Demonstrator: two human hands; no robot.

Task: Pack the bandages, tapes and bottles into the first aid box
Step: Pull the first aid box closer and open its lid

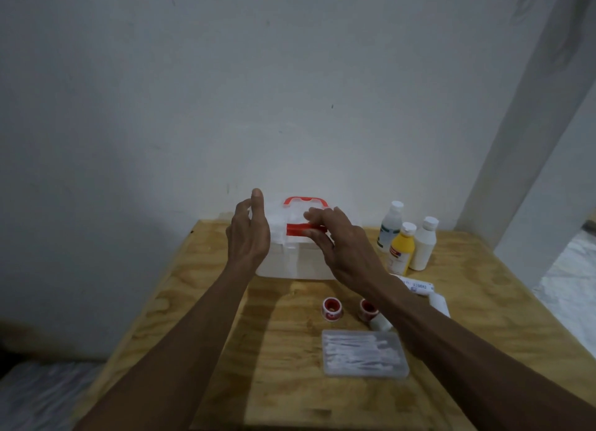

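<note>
Plywood table [193, 301]: both hands open, left hand [248, 233] beside first aid box [296, 259], right hand [342, 240] over its latch.

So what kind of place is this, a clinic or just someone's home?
Likely a plain room at home, not a clinic: a bare plywood table pushed against a scuffed painted wall, holding only a small first aid box and a few bottles.
</note>
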